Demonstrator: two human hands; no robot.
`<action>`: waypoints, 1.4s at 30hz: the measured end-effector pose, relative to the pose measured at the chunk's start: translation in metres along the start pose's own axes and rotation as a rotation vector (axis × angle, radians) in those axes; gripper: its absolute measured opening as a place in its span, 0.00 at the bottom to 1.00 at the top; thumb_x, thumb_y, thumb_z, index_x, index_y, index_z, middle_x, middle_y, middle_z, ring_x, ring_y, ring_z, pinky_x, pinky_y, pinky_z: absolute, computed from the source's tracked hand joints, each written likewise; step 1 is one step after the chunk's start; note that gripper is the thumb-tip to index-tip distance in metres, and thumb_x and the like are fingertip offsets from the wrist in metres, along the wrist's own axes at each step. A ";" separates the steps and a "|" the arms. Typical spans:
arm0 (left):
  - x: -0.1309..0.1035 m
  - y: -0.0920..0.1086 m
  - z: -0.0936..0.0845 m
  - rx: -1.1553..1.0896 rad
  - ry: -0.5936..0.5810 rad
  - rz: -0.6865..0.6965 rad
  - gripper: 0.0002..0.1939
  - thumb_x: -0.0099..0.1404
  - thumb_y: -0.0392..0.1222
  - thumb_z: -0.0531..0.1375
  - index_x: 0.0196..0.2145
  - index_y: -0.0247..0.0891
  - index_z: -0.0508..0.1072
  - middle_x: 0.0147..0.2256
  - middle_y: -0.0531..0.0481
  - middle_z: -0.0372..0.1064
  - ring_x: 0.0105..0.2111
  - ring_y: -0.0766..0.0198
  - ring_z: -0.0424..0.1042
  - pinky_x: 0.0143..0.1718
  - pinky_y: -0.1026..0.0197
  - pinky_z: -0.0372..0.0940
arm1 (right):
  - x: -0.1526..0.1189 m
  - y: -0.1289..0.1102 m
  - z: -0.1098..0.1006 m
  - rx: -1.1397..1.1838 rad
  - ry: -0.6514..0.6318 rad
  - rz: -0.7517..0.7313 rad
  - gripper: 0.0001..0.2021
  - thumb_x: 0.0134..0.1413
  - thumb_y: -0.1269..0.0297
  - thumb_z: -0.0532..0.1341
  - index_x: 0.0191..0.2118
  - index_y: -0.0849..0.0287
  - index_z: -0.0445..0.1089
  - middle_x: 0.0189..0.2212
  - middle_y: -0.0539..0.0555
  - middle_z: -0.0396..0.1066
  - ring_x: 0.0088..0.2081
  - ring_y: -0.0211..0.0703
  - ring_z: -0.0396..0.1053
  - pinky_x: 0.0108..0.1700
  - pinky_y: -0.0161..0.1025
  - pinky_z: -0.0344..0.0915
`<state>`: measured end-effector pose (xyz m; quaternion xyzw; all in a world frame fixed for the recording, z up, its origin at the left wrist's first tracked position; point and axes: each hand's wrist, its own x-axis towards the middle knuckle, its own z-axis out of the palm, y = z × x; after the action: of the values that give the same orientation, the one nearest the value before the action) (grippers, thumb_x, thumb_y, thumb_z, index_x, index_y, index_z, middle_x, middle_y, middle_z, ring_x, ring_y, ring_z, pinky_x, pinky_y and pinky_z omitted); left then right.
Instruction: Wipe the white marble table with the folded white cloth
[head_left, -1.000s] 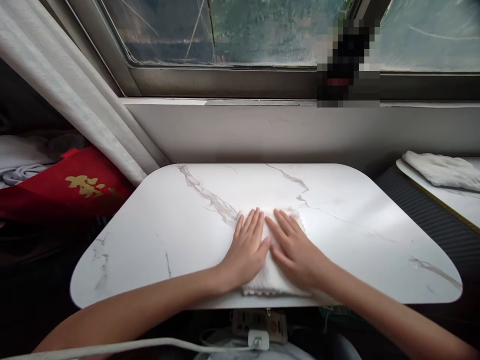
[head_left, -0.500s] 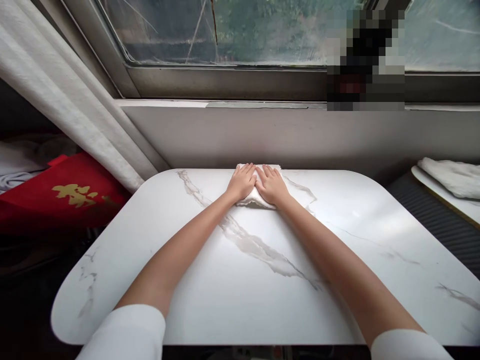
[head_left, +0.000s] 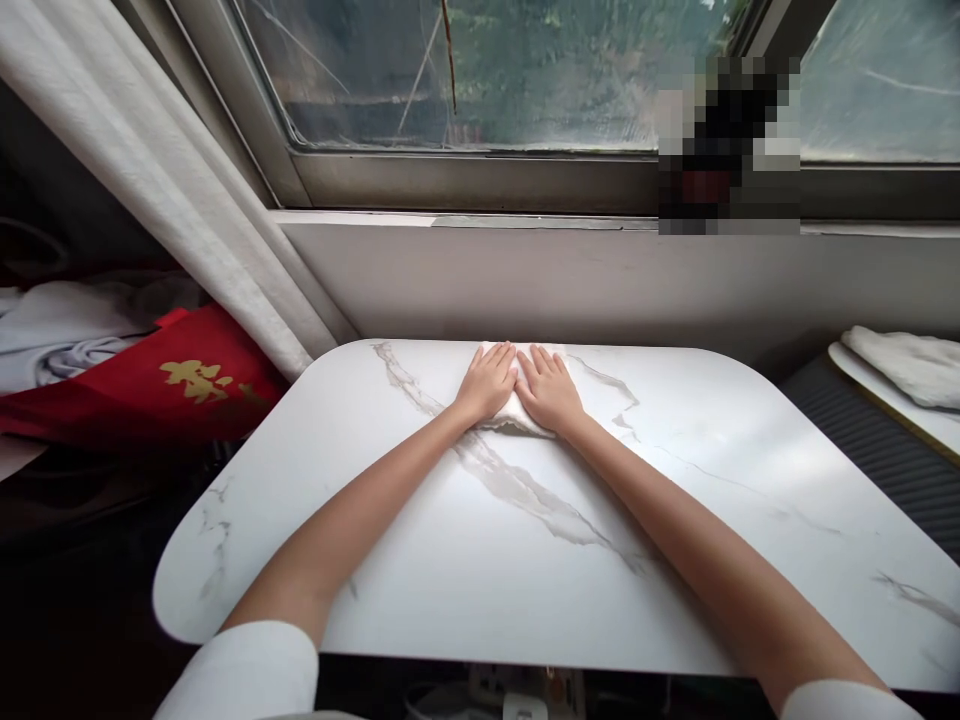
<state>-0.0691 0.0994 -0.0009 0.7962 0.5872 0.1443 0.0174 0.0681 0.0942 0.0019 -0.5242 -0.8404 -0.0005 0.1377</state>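
Both my hands lie flat, side by side, on a folded white cloth [head_left: 517, 416] near the far edge of the white, grey-veined marble-look table [head_left: 450, 560]. My left hand [head_left: 487, 382] presses the cloth's left part with fingers stretched forward. On its right part rests my right hand [head_left: 550, 390], palm down, fingers out and slightly apart. The hands almost meet at the thumbs. Much of the cloth is hidden beneath them; its near edge shows between the wrists.
Behind the table rises a pale wall under a window frame [head_left: 480, 182]. A light curtain [head_left: 172, 190] hangs at left, beside a red bag [head_left: 150, 390] with gold print. At right, another white cloth [head_left: 907, 367] lies on a board. Under the table is a power strip [head_left: 491, 683].
My hands and the cloth have slid slightly back from the table's far edge. The camera's view has also shifted a little, showing more beneath the near edge.
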 end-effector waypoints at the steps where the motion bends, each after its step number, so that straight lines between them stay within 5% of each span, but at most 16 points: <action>1: -0.012 0.003 -0.002 0.001 0.003 0.007 0.25 0.71 0.39 0.39 0.62 0.30 0.54 0.64 0.45 0.48 0.64 0.63 0.44 0.64 0.54 0.36 | -0.011 -0.006 -0.002 0.002 -0.002 -0.006 0.27 0.64 0.60 0.43 0.64 0.67 0.51 0.64 0.66 0.48 0.65 0.53 0.44 0.64 0.51 0.40; 11: -0.171 0.038 -0.034 -0.071 -0.016 0.083 0.25 0.71 0.40 0.41 0.64 0.32 0.50 0.64 0.44 0.46 0.65 0.61 0.41 0.65 0.50 0.38 | -0.148 -0.075 -0.026 0.167 -0.126 -0.101 0.28 0.64 0.58 0.43 0.67 0.62 0.40 0.68 0.58 0.33 0.67 0.49 0.27 0.66 0.54 0.36; 15: -0.211 0.042 -0.044 -0.066 -0.001 0.063 0.26 0.71 0.38 0.42 0.65 0.34 0.46 0.65 0.44 0.44 0.65 0.59 0.41 0.64 0.47 0.41 | -0.173 -0.094 -0.031 0.223 -0.167 -0.165 0.30 0.64 0.58 0.44 0.68 0.61 0.36 0.68 0.57 0.29 0.67 0.49 0.24 0.66 0.56 0.35; 18: -0.221 0.038 -0.047 -0.052 -0.005 0.038 0.26 0.71 0.38 0.42 0.65 0.33 0.46 0.65 0.44 0.45 0.65 0.58 0.42 0.64 0.46 0.42 | -0.172 -0.103 -0.030 0.235 -0.188 -0.186 0.31 0.63 0.59 0.46 0.68 0.61 0.36 0.68 0.56 0.29 0.67 0.50 0.25 0.66 0.56 0.34; 23: -0.193 0.014 -0.043 -0.021 -0.003 -0.013 0.25 0.71 0.40 0.40 0.63 0.29 0.51 0.64 0.42 0.47 0.64 0.59 0.43 0.64 0.47 0.39 | -0.128 -0.100 -0.023 0.241 -0.218 -0.224 0.30 0.63 0.59 0.45 0.67 0.64 0.40 0.67 0.59 0.33 0.67 0.48 0.28 0.66 0.53 0.33; 34: -0.037 -0.078 -0.023 0.008 0.009 -0.128 0.25 0.70 0.39 0.41 0.62 0.29 0.55 0.63 0.44 0.49 0.64 0.62 0.45 0.64 0.52 0.37 | 0.040 -0.076 0.020 0.088 -0.080 -0.135 0.28 0.63 0.60 0.44 0.65 0.68 0.47 0.65 0.66 0.45 0.66 0.50 0.40 0.64 0.49 0.35; 42: 0.005 -0.106 -0.017 0.013 0.020 -0.120 0.24 0.70 0.39 0.40 0.62 0.31 0.55 0.63 0.45 0.50 0.64 0.62 0.46 0.64 0.52 0.37 | 0.085 -0.071 0.035 0.041 -0.011 -0.091 0.27 0.62 0.62 0.43 0.64 0.67 0.50 0.64 0.65 0.49 0.65 0.50 0.44 0.63 0.50 0.39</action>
<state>-0.1708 0.1344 -0.0042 0.7582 0.6350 0.1473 0.0149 -0.0375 0.1416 -0.0015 -0.4827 -0.8638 0.0134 0.1439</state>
